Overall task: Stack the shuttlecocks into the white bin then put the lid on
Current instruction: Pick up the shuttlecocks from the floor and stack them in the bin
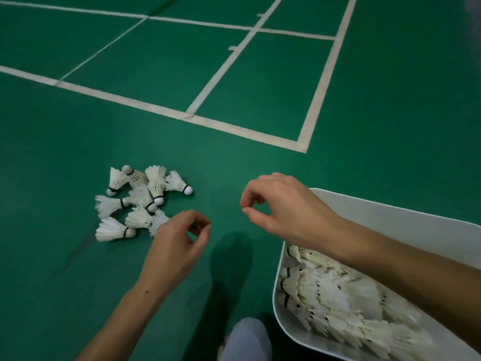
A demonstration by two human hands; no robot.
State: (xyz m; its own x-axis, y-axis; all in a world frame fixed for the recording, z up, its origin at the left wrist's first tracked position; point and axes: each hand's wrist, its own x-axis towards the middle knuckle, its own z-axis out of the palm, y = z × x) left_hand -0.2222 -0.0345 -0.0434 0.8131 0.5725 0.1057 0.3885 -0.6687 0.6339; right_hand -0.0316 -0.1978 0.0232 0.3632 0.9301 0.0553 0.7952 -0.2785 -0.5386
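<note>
Several white feather shuttlecocks (pixel 140 199) lie in a loose pile on the green court floor at the left. My left hand (pixel 179 243) hovers just right of the pile, fingers loosely curled, holding nothing. My right hand (pixel 281 207) hangs above the floor beside the white bin (pixel 390 214), fingers loosely curled and empty. The bin sits at the lower right and holds rows of stacked shuttlecocks (pixel 338 300); my right forearm crosses over it. No lid is in view.
White court lines (pixel 234 128) cross the green floor beyond the pile. My knee in grey fabric (pixel 247 340) shows at the bottom edge, between the arms and left of the bin.
</note>
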